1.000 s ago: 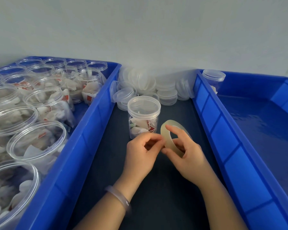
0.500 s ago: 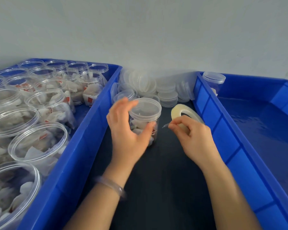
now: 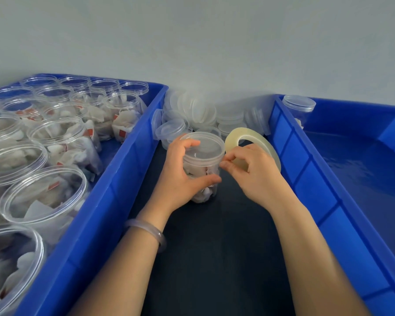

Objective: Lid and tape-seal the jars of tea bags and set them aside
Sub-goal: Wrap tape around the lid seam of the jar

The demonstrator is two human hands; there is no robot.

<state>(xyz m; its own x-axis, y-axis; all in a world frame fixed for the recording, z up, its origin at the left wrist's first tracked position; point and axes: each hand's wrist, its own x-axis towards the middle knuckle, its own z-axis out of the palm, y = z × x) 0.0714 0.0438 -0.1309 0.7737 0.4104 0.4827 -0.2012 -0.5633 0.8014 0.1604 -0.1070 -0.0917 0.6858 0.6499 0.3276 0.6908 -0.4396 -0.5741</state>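
A left hand point(image 3: 183, 176) curls round the lidded jar of tea bags point(image 3: 203, 153) near the desk's point(image 3: 214, 247) far edge; the right hand point(image 3: 253, 174) grips a tape roll point(image 3: 237, 137) beside its rim. Sealing looks under way; next, the tape must circle the lid seam.

Two blue bins point(image 3: 123, 179) point(image 3: 301, 169), two lidded jars point(image 3: 203, 153) point(image 3: 299, 106), one tape roll point(image 3: 232, 137), two hands point(image 3: 180, 176) point(image 3: 253, 174), one bracelet point(image 3: 146, 226); open jars point(image 3: 43, 190), loose lids point(image 3: 198, 108) uncountable
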